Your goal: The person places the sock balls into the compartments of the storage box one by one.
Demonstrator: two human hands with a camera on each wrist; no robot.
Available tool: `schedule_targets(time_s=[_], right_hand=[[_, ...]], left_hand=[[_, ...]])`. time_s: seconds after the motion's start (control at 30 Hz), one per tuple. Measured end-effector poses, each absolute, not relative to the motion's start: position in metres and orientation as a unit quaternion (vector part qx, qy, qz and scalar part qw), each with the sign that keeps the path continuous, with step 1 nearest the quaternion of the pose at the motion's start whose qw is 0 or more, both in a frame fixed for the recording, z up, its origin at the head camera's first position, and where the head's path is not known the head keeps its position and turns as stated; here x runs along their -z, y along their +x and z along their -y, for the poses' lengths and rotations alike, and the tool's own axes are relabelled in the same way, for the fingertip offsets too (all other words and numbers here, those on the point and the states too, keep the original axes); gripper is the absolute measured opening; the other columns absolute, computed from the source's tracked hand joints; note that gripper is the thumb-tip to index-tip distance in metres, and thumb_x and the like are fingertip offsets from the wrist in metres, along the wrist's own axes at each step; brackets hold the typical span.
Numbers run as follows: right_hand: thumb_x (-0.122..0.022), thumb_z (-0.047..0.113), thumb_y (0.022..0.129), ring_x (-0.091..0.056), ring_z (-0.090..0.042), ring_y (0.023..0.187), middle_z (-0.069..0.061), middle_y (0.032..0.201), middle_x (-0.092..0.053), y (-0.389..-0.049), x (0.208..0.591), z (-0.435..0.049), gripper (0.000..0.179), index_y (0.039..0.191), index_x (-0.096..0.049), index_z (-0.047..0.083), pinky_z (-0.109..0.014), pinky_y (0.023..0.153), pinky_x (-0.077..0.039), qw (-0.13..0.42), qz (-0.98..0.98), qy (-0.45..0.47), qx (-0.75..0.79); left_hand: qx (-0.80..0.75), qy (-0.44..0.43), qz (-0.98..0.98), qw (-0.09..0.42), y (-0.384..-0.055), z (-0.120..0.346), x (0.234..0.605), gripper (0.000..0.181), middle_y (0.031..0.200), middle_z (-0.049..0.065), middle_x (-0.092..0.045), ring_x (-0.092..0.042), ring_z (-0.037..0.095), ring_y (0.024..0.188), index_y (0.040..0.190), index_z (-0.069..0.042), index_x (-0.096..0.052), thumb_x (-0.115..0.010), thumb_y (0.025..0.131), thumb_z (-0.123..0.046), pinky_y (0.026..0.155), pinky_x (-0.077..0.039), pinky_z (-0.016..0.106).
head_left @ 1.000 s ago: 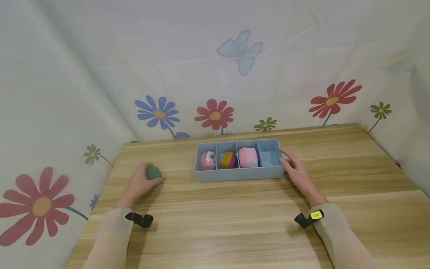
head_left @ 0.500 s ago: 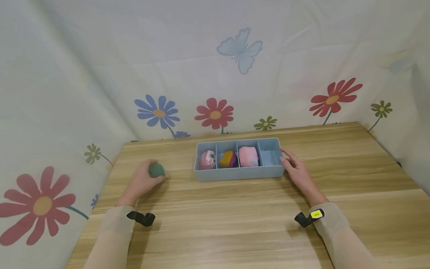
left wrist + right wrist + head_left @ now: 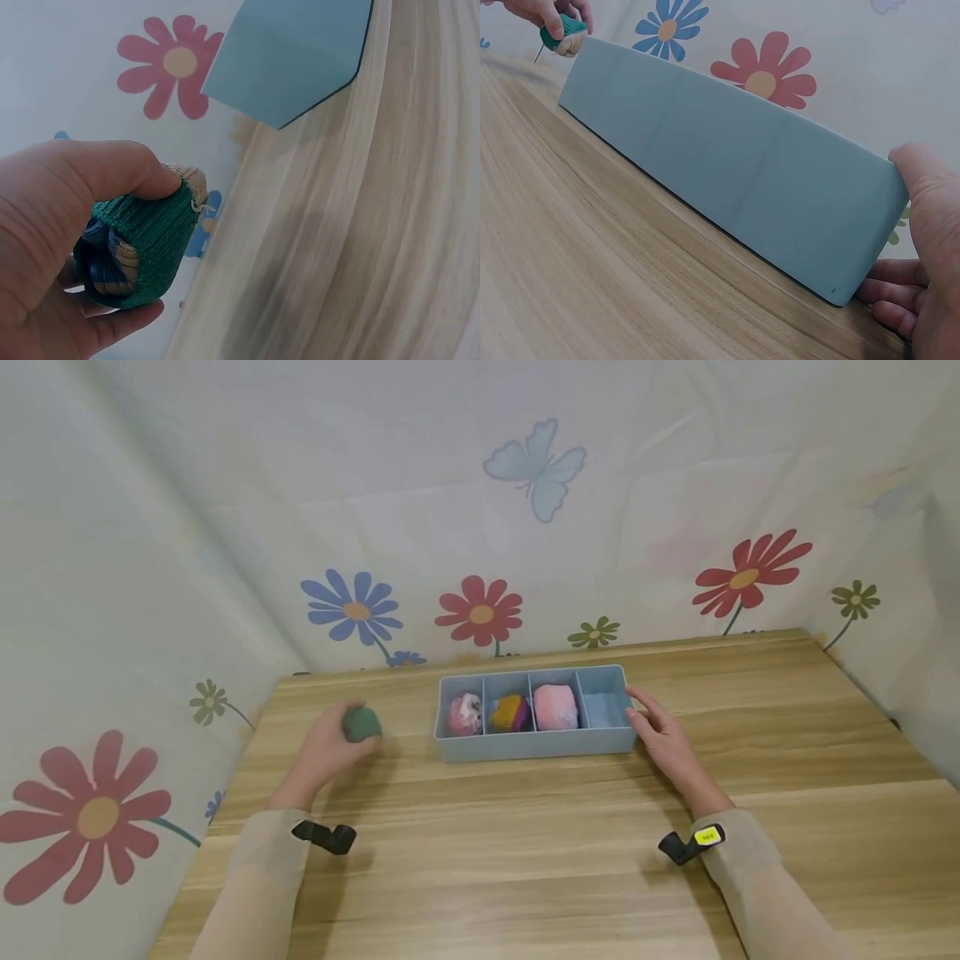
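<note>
My left hand pinches a rolled-up green sock between thumb and fingers, above the table left of the box. In the left wrist view the ribbed sock shows a beige edge and a dark blue and beige fold. A long blue divided box sits on the table. Three of its compartments each hold a rolled bundle: pink and white, mustard and purple, and pale pink. The right-end compartment has none. My right hand touches the box's right end, thumb at the rim.
The wooden table extends in front of the box and to both sides. Close behind its back edge hangs a pale curtain printed with flowers and a butterfly. A black camera is strapped to each wrist.
My left hand has carried the rolled sock a little rightward and farther back, closer to the box. The right hand stays at the box's end, and the box has not visibly moved.
</note>
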State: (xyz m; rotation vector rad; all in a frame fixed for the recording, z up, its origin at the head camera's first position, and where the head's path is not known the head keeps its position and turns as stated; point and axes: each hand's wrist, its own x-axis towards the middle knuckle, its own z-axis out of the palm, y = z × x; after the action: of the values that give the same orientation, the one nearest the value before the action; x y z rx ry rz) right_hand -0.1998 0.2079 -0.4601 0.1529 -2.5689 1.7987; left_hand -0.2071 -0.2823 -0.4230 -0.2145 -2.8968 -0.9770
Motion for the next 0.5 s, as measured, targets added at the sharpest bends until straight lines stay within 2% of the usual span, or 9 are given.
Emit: schedule_targets(time_s=[0.17,0.5], right_hand=[[-0.045,0.041,0.096,-0.041,-0.035,0.124,-0.021,0.138,-0.042,-0.208,0.476,-0.214,0.053,0.145,-0.034,0.02,-0.052,0.102,-0.028,0.005,0.821,0.051,-0.569],[-0.045,0.043,0.096,-0.041,-0.035,0.124,-0.023,0.135,-0.045,-0.207,0.475,-0.214,0.054,0.144,-0.034,0.021,-0.052,0.102,-0.028,0.005,0.822,0.053,-0.566]], left_hand=[[0.319,-0.078,0.943,0.046,-0.21,0.275,0.417,0.066,0.121,0.017,-0.051,-0.052,0.032,0.097,0.133,-0.004,-0.043,-0.074,0.077,-0.025,0.073,-0.047,0.044],[0.323,-0.094,0.94,0.055,-0.218,0.254,0.407,0.067,0.119,0.014,-0.052,-0.052,0.03,0.097,0.133,-0.008,-0.044,-0.074,0.077,-0.03,0.075,-0.047,0.044]])
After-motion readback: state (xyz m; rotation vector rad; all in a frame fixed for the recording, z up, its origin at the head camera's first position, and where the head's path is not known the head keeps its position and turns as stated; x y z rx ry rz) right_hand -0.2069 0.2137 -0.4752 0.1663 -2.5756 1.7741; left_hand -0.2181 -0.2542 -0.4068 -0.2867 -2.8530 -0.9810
